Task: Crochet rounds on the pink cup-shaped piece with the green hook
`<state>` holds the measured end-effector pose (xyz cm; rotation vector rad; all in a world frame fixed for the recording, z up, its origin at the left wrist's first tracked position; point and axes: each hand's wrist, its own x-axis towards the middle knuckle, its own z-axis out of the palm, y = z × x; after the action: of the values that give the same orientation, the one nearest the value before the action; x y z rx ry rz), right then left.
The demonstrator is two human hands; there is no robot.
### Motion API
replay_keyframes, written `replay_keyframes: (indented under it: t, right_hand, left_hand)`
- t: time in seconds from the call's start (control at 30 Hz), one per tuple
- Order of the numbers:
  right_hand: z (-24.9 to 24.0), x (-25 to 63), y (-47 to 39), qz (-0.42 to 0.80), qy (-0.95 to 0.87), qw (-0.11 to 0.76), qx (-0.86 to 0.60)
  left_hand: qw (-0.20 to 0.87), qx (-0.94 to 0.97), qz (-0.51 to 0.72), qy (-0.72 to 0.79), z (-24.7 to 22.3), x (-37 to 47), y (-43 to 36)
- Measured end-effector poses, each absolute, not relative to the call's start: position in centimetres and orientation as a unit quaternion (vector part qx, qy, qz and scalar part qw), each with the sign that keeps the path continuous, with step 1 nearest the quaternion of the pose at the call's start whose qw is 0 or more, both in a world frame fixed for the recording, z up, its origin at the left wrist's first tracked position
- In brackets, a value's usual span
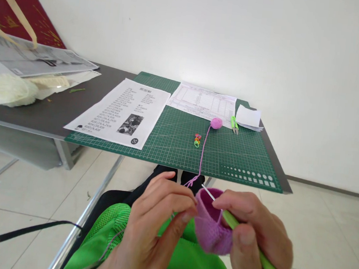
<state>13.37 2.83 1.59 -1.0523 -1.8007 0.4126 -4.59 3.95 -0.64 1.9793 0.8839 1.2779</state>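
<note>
My right hand [255, 235] is closed around a crochet hook [268, 265] with a thick green handle and a thin metal shaft. The hook's tip points up and left, over the opening of a cup-shaped pink-purple crochet piece [212, 237]. At the left rim of that piece, the thumb and fingers of my left hand [158, 221] pinch its edge. Pink yarn [202, 153] runs from a small yarn ball [216, 123] on the table, over the front edge, down to my hands. Another strand hangs below my left hand.
A green cutting mat [180, 130] covers the table, bearing a printed pattern sheet [121, 108], a form [203, 101], white note papers [247, 116], green thread snips [234, 125] and several colored stitch markers [197, 140]. Off-white yarn [9, 90] and a red bag [20, 9] are at left.
</note>
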Motion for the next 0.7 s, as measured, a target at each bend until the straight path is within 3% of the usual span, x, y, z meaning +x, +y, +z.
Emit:
replay_keyframes:
  t: [0.1,0.3,0.7]
  right_hand:
    - [1.5,13.9,3.0,0.141,-0.748,0.479,-0.436]
    - [1.7,15.1,3.3,0.096,-0.788,0.463,-0.395]
    - [3.7,15.7,1.9,0.225,-0.682,0.453,-0.529]
  left_hand:
    - [0.326,0.720,0.499,0.356,-0.1,-5.2,3.4]
    - [0.502,0.609,0.493,0.366,-0.1,-5.9,2.5]
    - [0.680,0.593,0.299,0.311,-3.0,-7.7,4.8]
